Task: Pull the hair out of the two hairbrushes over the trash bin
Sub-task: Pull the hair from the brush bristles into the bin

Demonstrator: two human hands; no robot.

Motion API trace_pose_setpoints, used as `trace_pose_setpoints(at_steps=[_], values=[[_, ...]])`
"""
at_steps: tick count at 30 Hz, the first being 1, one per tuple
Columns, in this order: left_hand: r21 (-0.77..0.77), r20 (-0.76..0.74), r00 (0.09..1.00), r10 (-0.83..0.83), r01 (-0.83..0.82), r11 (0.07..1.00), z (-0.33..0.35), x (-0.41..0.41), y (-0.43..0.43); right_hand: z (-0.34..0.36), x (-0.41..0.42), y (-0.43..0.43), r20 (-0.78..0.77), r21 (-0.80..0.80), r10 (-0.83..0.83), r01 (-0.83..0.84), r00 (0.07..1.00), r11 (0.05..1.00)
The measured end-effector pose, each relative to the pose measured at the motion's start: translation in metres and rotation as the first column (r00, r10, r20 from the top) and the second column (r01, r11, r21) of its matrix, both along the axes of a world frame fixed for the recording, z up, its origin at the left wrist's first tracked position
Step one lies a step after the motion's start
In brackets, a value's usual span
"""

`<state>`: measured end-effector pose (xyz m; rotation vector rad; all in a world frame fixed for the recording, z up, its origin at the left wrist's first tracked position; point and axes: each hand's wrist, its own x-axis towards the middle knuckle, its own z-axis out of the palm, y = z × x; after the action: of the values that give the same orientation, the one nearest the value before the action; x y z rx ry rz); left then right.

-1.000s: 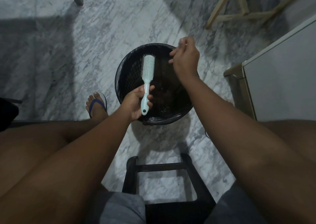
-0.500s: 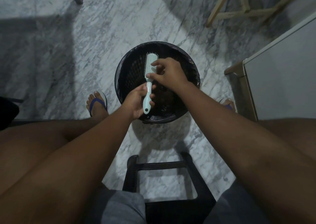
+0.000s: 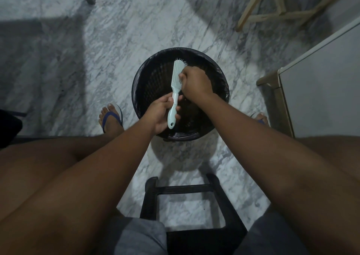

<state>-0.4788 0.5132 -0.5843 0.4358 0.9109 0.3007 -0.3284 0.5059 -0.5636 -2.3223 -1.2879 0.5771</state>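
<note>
Holding: the left hand (image 3: 159,114) is clenched round the handle of one pale mint-green plastic hairbrush (image 3: 175,93), which stands nearly upright over the open mouth of the bin.
Brush shape: narrow oblong head, rows of thin pins facing right, slim smooth handle with a small hole at its rounded end.
Right hand: the right hand (image 3: 195,83) is curled with its fingertips pressed into the pins at mid-head; whether it pinches any hair cannot be told.
Bin: one round black trash bin (image 3: 140,91) with a woven lattice wall, lined with a glossy, crinkled black plastic bag folded over the rim; a dark mass lies at the bottom, too dim to make out.
Brush count: one in view.
Floor: polished grey-and-white veined marble floor (image 3: 120,40) under the bin.
Feet: two, the left in a blue-strapped flip-flop (image 3: 112,119) just left of the bin, the right one partly hidden beside the bin's right edge.
Seat: one black plastic stool (image 3: 183,188) with square legs and crossbars, between the knees.
Right side: one flat white cabinet panel (image 3: 321,91).
Far right: pale wooden frame (image 3: 276,11) of crossed slats.
</note>
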Motion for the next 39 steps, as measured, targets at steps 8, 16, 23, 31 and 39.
trace_pose_setpoints(at_steps=[8,16,23,31,39], values=[[-0.074,0.066,0.996,0.066,-0.061,0.995,0.004,-0.001,0.004,0.001,0.025,-0.003,-0.183,0.115,-0.292,0.315,0.939,0.942],[-0.04,0.084,0.996,0.035,-0.032,0.999,0.004,0.003,0.003,0.008,0.009,-0.006,-0.052,0.057,0.178,-0.175,0.983,0.983],[0.042,0.059,0.998,-0.011,0.009,0.999,0.002,0.0,0.01,0.018,0.001,0.004,0.084,0.011,0.117,-0.119,0.99,0.993],[-0.186,0.221,0.972,0.085,-0.043,0.982,0.006,0.001,0.001,0.019,0.014,0.02,-0.322,0.187,-0.306,0.377,0.896,0.907],[-0.185,0.225,0.97,0.094,-0.052,0.981,0.002,-0.003,0.001,0.026,0.012,0.013,-0.341,0.087,-0.025,0.058,0.94,0.995]])
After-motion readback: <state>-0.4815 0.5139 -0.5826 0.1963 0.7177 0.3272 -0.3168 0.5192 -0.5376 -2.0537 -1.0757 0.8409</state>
